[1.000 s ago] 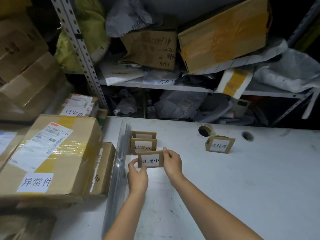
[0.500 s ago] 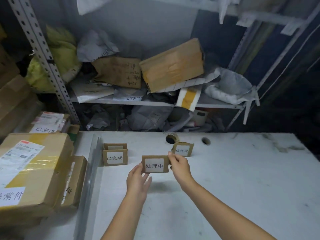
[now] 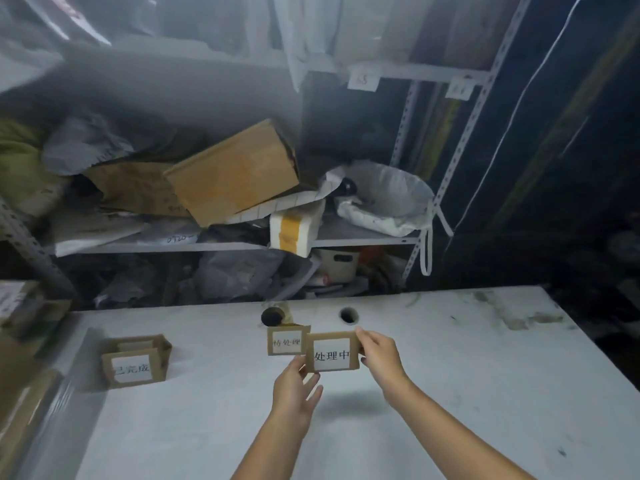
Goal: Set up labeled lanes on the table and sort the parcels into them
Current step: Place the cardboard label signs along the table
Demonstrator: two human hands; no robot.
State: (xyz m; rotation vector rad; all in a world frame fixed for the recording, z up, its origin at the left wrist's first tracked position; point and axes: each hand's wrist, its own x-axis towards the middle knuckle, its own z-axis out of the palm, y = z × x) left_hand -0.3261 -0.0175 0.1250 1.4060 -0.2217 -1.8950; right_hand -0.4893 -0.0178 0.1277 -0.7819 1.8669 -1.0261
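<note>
I hold a small cardboard sign with a white label reading 处理中 above the white table. My right hand pinches its right edge. My left hand is below its lower left corner, fingertips touching that corner, fingers fairly straight. Just behind it stands a second cardboard sign, 待处理, on the table. At the left stands a third sign, 已完成, with another cardboard piece behind it.
Brown parcels and a clear plastic sheet lie at the table's left edge. Two round holes are in the tabletop near its back. Shelves behind hold a tilted cardboard box, bags and envelopes.
The 处理中 sign has moved right, away from the 已完成 sign, and now hangs in front of the 待处理 sign. The view has turned right, so the parcels slid out of view.
</note>
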